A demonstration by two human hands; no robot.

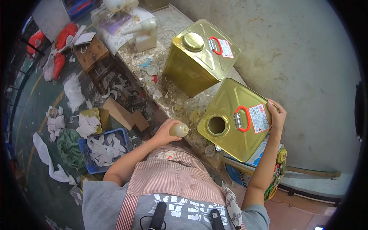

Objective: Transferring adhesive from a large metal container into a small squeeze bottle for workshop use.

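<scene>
My left hand (164, 133) is wrapped round a small translucent squeeze bottle (178, 130) with a yellowish tint. Its nozzle end points toward an uncapped gold metal tin (226, 97), a short way apart from it. On the tin's top are a round open mouth (217, 125), a red carrying handle (247, 119) and a white-and-red label (259, 118). My right hand (278, 115) grips the tin's far right edge; some of its fingertips are hidden. The tin seems tilted toward me. What is inside the mouth is too dark to make out.
A second gold tin (191, 71), its cap on, stands farther back on the stained bench (180, 105). Behind it is a plastic bottle with a spout (145, 36). A blue crate (92, 165) with white pieces sits on the littered floor at left. A wall (299, 57) borders the right.
</scene>
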